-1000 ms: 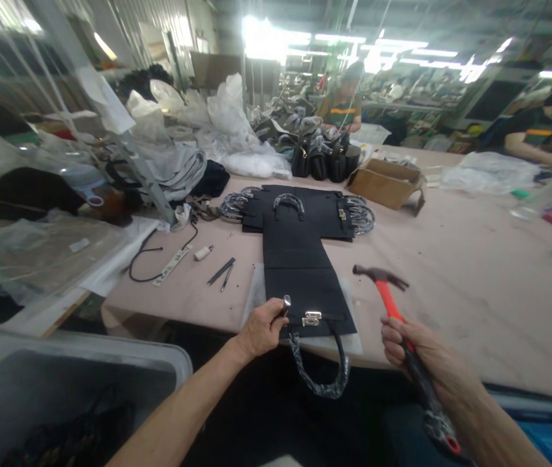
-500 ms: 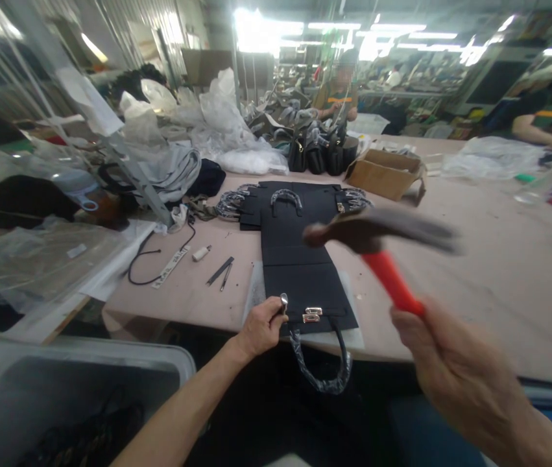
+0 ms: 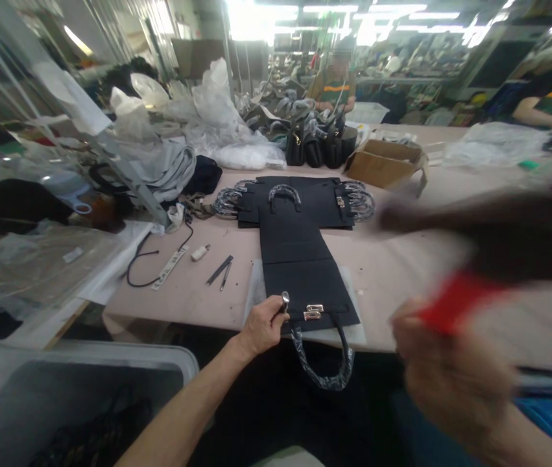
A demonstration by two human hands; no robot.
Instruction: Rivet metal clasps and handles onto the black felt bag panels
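Note:
My left hand (image 3: pixel 264 324) is closed around a short metal punch (image 3: pixel 285 300), held upright on the near left part of a black bag panel (image 3: pixel 298 250). Beside it on the panel is a shiny metal clasp (image 3: pixel 313 312). A plastic-wrapped handle (image 3: pixel 327 383) hangs from the panel over the table's near edge. On the right my right hand (image 3: pixel 451 363) is wrapped round the red handle of a hammer (image 3: pixel 465 301), raised above the table and smeared by motion. The punch's lower tip is hidden by my fingers.
More black panels (image 3: pixel 305 201) with wrapped handles lie behind. Left on the table are a cord (image 3: pixel 132 275), a small white bottle (image 3: pixel 200 253) and thin tools (image 3: pixel 222 272). A cardboard box (image 3: pixel 385 165) and black bags (image 3: pixel 314 149) stand farther back. A grey bin (image 3: pixel 178 355) is at lower left.
My right hand has swung the hammer, which now appears larger, farther right and more blurred. My left hand stays with the punch at the same place on the panel.

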